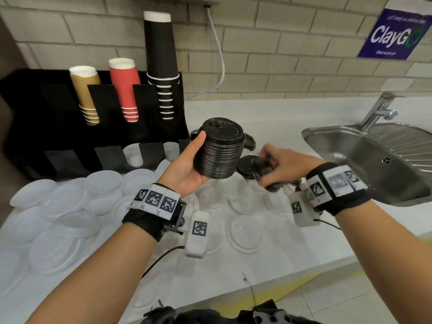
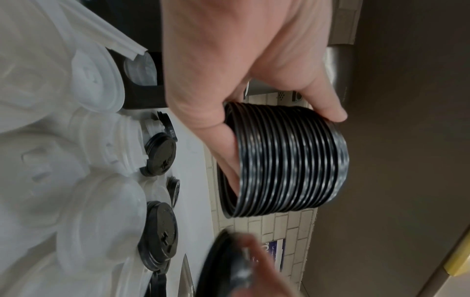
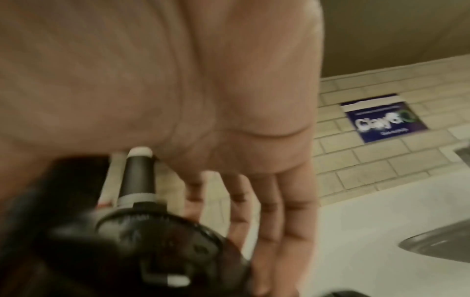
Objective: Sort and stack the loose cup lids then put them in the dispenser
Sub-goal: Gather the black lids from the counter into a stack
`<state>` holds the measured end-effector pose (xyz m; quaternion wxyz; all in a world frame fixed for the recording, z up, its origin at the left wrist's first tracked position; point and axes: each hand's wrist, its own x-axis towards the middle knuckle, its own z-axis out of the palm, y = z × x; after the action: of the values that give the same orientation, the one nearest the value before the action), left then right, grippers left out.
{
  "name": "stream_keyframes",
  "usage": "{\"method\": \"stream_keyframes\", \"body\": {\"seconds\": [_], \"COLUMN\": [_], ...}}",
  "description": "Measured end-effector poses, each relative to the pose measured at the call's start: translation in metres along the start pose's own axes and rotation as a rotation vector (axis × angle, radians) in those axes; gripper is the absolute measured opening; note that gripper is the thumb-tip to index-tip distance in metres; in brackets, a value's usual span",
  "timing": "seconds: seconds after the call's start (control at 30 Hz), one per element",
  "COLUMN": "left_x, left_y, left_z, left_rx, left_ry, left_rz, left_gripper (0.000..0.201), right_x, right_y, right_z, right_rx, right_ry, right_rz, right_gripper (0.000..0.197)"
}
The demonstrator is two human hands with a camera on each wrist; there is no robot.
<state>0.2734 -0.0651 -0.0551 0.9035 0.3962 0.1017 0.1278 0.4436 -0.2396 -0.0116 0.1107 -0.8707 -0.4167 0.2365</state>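
Nearest you, clear lids (image 1: pixel 70 206) lie spread over the table's front and left: thin and bendy by the look of them, so take each by its rim. Above them your left hand (image 1: pixel 187 167) wraps a black stack (image 1: pixel 218 148), thumb on one side, fingers on the other. It looks light but loose; squeeze across the rims and keep it upright. Your right hand (image 1: pixel 280 164) grips a blurred black lid (image 1: pixel 251 166) beside the stack. At the back left stands the dispenser (image 1: pixel 58 127).
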Motion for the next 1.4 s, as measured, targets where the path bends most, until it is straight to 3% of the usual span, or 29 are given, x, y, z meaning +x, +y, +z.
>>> {"method": "stream_keyframes", "body": {"seconds": [0.13, 0.2, 0.43, 0.63, 1.0, 1.27, 1.4], "left_x": [0.0, 0.0, -0.003, -0.006, -0.009, -0.011, -0.008], "left_y": [0.0, 0.0, -0.002, -0.002, -0.005, -0.01, -0.009], "left_z": [0.004, 0.005, 0.011, 0.014, 0.02, 0.021, 0.021], "left_rx": [0.006, 0.031, 0.154, 0.192, 0.224, 0.139, 0.075], "left_ry": [-0.014, -0.005, 0.016, 0.091, 0.109, 0.057, 0.012], "left_rz": [0.001, 0.005, 0.016, 0.037, 0.02, 0.005, 0.042], "left_gripper": [0.06, 0.059, 0.047, 0.068, 0.075, 0.068, 0.065], "right_x": [-0.004, -0.006, -0.012, -0.008, -0.01, -0.01, -0.011], "right_y": [-0.017, -0.029, -0.066, -0.074, -0.073, -0.067, -0.057], "right_z": [-0.036, -0.043, -0.041, -0.037, -0.047, -0.039, -0.042], "right_rx": [0.392, 0.477, 0.25, 0.104, 0.0, 0.035, 0.233], "right_ry": [0.225, 0.295, 0.198, 0.186, 0.129, 0.082, 0.137], "right_rz": [-0.146, -0.233, -0.446, -0.473, -0.465, -0.467, -0.49], "right_gripper": [0.049, 0.043, 0.052, 0.059, 0.072, 0.08, 0.077]}}
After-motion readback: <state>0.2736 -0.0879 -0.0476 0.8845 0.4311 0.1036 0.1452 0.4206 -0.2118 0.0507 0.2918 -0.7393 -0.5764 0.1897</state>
